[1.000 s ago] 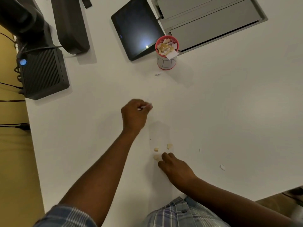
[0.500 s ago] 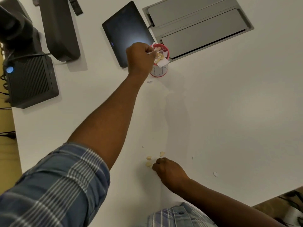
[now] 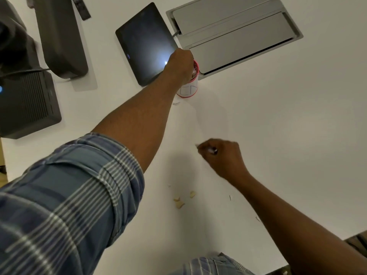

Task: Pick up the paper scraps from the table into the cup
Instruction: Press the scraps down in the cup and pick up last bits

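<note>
While the left arm stretches far across the white counter (image 3: pixel 278 126), its plaid sleeve (image 3: pixel 65 195) pushed up above the elbow, the left hand (image 3: pixel 179 65) sits knuckles-up right over the mouth of the cup (image 3: pixel 188 89), covering most of the red rim. Its fingers curl downward into the opening, and whether they grasp anything cannot be told, since they are hidden behind the back of the hand. The cup stands upright at the far middle of the counter, just beside the near right corner of a dark tablet (image 3: pixel 145 44) and just in front of a grey recessed panel (image 3: pixel 234 34); a glimpse of paper shows inside it at the right edge of the hand. The right hand (image 3: pixel 222 155) hovers nearer, to the right of centre, blurred, its fingers clenched in a pinch around a small pale scrap (image 3: pixel 212 150). A few yellowish paper scraps (image 3: pixel 181 199) lie close together on the near part of the counter, between the two forearms. One white scrap (image 3: pixel 176 103) lies just in front of the cup, and another small one (image 3: pixel 257 218) rests near the right forearm.
</note>
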`<move>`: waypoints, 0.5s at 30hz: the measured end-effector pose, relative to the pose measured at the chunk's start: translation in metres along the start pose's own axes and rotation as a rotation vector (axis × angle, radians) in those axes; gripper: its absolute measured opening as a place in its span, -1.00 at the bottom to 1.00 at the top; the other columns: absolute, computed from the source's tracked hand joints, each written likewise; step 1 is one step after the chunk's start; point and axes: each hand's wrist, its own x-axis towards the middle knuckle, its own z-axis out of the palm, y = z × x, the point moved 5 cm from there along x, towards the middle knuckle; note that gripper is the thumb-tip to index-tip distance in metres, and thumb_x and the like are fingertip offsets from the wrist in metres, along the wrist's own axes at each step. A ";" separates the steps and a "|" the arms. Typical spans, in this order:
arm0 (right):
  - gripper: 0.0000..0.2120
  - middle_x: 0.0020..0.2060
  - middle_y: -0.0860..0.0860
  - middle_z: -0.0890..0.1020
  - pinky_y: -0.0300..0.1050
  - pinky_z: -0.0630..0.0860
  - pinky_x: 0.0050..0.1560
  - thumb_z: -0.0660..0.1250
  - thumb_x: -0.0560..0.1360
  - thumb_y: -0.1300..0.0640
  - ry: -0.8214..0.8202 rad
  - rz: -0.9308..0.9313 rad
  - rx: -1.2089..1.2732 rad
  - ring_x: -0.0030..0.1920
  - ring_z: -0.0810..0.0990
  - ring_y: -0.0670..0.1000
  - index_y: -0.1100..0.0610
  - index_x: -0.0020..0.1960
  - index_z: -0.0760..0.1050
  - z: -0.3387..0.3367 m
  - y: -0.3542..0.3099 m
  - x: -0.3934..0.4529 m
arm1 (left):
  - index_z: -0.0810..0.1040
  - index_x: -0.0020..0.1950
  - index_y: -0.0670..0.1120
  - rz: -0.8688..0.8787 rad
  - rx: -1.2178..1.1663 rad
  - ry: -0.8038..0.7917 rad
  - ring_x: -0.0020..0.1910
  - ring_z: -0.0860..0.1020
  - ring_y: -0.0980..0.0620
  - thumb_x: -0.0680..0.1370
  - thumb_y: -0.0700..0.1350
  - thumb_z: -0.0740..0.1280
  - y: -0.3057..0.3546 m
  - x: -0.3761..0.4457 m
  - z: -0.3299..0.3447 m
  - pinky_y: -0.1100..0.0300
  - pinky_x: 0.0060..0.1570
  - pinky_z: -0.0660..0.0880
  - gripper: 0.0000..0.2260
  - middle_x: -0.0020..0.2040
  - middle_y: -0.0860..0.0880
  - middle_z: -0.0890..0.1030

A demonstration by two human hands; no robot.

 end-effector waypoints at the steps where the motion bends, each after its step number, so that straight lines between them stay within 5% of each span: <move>1: -0.94 -0.22 -0.15 0.66 -0.60 0.38 -0.22 0.47 0.40 0.20 0.041 -0.005 -0.005 -0.18 0.57 -0.31 0.11 -0.13 0.68 -0.007 -0.006 0.013 | 0.44 0.25 -0.29 0.005 -0.007 -0.014 0.20 0.48 -0.16 0.53 -0.11 0.34 -0.001 0.000 0.001 0.10 0.16 0.43 -0.63 0.18 -0.23 0.53; 4: -0.93 -0.34 -0.16 0.63 -0.52 0.41 -0.30 0.44 0.40 0.18 0.161 -0.011 0.001 -0.30 0.57 -0.24 0.08 -0.14 0.68 -0.027 -0.024 0.056 | 0.47 0.28 -0.23 0.026 -0.078 -0.033 0.20 0.49 -0.14 0.53 -0.07 0.33 -0.004 0.000 -0.005 0.13 0.12 0.44 -0.62 0.20 -0.18 0.54; 10: -0.88 -0.16 0.02 0.71 -0.18 0.59 -0.01 0.40 0.43 0.18 0.255 -0.044 -0.037 -0.18 0.66 -0.05 0.14 -0.06 0.66 -0.036 -0.052 0.132 | 0.57 0.21 -0.13 0.049 -0.215 -0.047 0.08 0.57 -0.09 0.49 -0.23 0.36 -0.013 -0.014 -0.026 0.15 0.05 0.50 -0.71 0.13 -0.13 0.62; 15: -0.82 0.02 0.08 0.69 -0.14 0.57 0.09 0.35 0.47 0.18 0.178 -0.109 -0.244 -0.02 0.65 0.04 0.17 0.03 0.64 -0.017 -0.063 0.170 | 0.59 0.18 -0.12 -0.032 -0.362 0.226 0.08 0.58 0.00 0.54 -0.22 0.31 -0.035 -0.031 -0.043 0.26 0.05 0.43 -0.77 0.14 -0.10 0.63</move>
